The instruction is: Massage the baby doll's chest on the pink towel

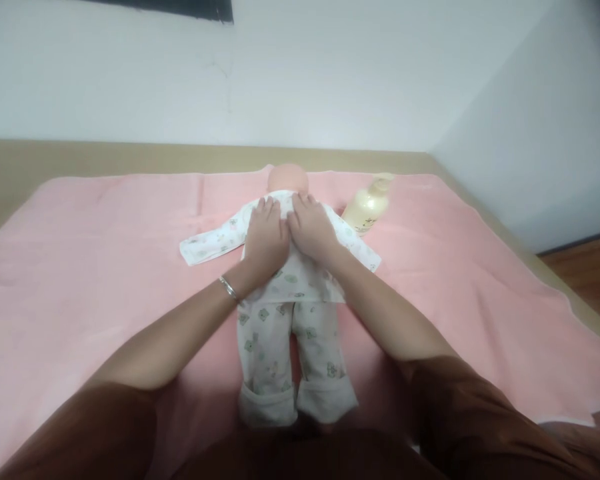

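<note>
On the printed cloth shirt [291,283] of a round-headed doll [287,178], hands [267,233] rest.

doll [288,179]: feet perhaps hidden | bottle label [366,223]: blurred | dark panel [193,8]: cut by top edge

Doll [296,283] on blanket [105,287], bottle [366,208] at right.

I see the left hand [267,237] and right hand [314,228] resting on a clothed baby doll [294,280], pump bottle [369,207] nearby.
</note>
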`<state>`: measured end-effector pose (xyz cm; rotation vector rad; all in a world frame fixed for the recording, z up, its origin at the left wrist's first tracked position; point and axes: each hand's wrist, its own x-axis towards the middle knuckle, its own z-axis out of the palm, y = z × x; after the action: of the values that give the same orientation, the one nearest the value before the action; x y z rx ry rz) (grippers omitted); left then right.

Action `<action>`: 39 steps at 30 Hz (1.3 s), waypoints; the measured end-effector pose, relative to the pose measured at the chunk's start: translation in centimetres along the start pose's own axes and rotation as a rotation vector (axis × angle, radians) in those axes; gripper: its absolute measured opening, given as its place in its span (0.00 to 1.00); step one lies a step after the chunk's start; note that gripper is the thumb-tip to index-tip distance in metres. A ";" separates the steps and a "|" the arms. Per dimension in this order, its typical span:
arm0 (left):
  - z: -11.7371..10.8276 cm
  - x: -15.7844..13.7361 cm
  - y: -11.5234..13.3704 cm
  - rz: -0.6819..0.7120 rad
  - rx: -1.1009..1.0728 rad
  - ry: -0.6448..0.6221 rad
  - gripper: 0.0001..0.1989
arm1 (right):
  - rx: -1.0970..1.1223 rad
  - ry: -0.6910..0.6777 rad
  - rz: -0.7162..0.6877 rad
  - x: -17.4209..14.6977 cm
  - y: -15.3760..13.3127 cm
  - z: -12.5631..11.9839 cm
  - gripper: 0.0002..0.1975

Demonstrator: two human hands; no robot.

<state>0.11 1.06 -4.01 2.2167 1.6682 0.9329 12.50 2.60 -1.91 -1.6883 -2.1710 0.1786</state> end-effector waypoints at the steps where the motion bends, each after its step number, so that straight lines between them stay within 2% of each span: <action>1: 0.1 -0.4 0.4 0.034 0.023 0.001 0.28 | 0.015 -0.002 0.029 0.5 0.4 -0.1 0.28; 5: 0.4 -1.2 0.8 0.103 0.022 0.019 0.28 | 0.027 0.002 0.095 0.7 0.6 -0.3 0.27; 10: 0.6 0.8 -1.7 0.099 -0.043 -0.016 0.27 | -0.010 0.012 0.006 -2.2 -1.9 -0.5 0.29; 14: 0.4 2.1 -2.9 -0.014 -0.109 -0.005 0.25 | -0.007 -0.021 -0.040 -3.0 -2.9 -0.6 0.29; 17: 0.0 1.8 -2.0 -0.091 -0.142 0.023 0.24 | 0.021 -0.022 -0.012 -2.0 -2.0 -0.4 0.28; 22: -0.4 -0.6 0.9 0.059 0.012 -0.031 0.26 | 0.060 0.002 -0.008 0.4 0.7 -0.1 0.26; 26: -0.2 -1.0 1.0 0.105 0.025 -0.037 0.27 | 0.045 0.009 0.004 0.8 1.2 -0.4 0.25; 30: -0.3 0.7 -0.8 0.025 -0.039 -0.021 0.26 | -0.057 0.001 0.010 -1.1 -0.7 -0.5 0.27; 35: -0.7 2.3 -2.8 -0.111 -0.128 -0.029 0.26 | -0.089 0.016 -0.124 -4.0 -3.0 -0.1 0.28; 39: -0.5 2.1 -3.0 -0.112 -0.143 0.002 0.26 | -0.029 -0.005 -0.107 -3.4 -2.5 -0.1 0.28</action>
<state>-2.20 3.87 -4.46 2.0093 1.6526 0.9924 10.93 -1.36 -1.78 -1.5831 -2.2711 0.1227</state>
